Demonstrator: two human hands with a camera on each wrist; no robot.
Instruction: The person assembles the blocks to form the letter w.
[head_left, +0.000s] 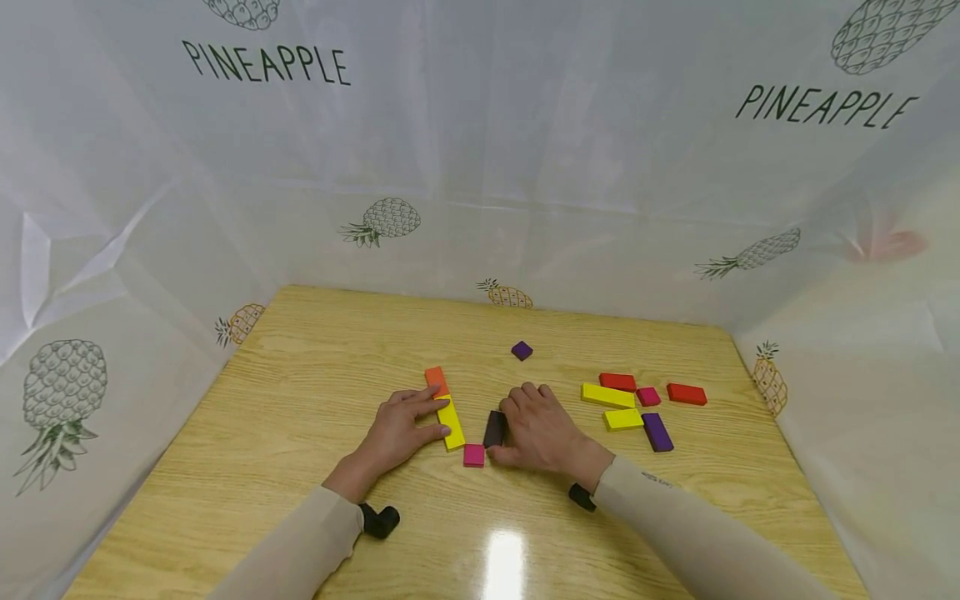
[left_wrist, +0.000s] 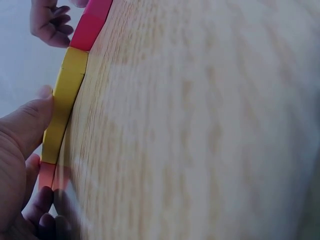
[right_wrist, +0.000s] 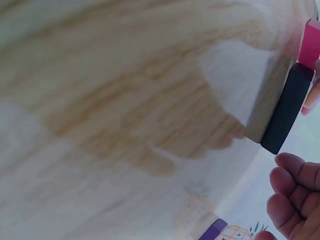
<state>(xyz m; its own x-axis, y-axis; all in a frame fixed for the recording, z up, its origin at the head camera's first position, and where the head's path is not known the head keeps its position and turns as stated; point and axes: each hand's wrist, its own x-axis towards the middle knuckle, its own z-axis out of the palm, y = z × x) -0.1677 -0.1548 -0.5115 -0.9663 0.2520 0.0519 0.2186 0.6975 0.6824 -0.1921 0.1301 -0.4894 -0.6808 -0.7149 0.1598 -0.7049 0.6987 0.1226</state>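
Observation:
My left hand (head_left: 401, 427) lies beside a long yellow block (head_left: 454, 441) and an orange block (head_left: 435, 377) set end to end. Its thumb and fingers, extended, touch them; in the left wrist view the thumb rests against the yellow block's side. A pink square block (head_left: 473, 456) meets the yellow one near its lower end. My right hand (head_left: 546, 432) holds a black block (head_left: 494, 429) by its ends, thumb at the near end and fingers curled at the far one. In the right wrist view the black block (right_wrist: 289, 110) stands against the pink block (right_wrist: 310, 44).
A purple square block (head_left: 522, 351) lies farther back. To the right are red blocks (head_left: 687, 394), yellow blocks (head_left: 608, 396), a small pink block (head_left: 648, 397) and a purple block (head_left: 657, 432). A pineapple-printed white curtain (head_left: 465, 150) surrounds the wooden table (head_left: 337, 333).

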